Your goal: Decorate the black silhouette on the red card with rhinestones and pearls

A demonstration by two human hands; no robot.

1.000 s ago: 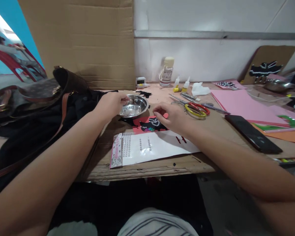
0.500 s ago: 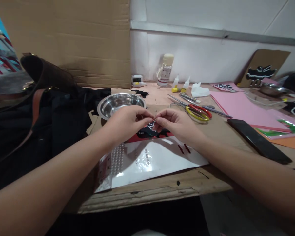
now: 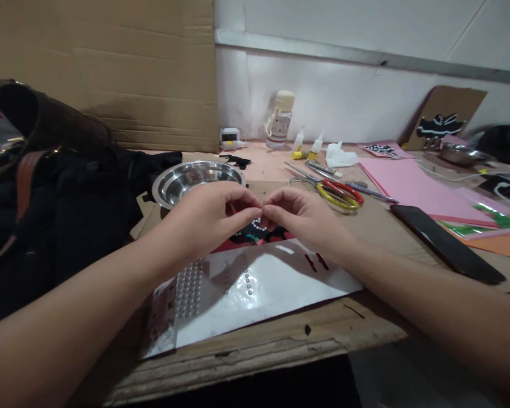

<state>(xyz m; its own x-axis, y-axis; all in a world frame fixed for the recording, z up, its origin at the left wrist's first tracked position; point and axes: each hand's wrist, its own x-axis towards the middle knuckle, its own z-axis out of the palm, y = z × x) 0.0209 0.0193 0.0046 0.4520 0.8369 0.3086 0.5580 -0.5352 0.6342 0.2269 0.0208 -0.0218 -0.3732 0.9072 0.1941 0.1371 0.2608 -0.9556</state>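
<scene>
My left hand and my right hand meet fingertip to fingertip at the middle of the view, both closed in a pinch. Whatever they hold between them is too small or hidden to make out. Just below the fingertips lies a black cut-out piece on red, with rows of white pearl beads on it, partly covered by my hands. A sheet of stick-on pearl beads rests nearer me on white paper. A short line of pearls remains on a clear backing to its right.
Behind my left hand stands a steel bowl. Scissors with red and yellow handles, small glue bottles, and a drinking bottle are farther back. A black phone and pink sheets lie right. Dark cloth is left.
Both hands stay pinched together and have barely moved. The view has shifted a little, and the pearl sheet now appears lower and farther left.
</scene>
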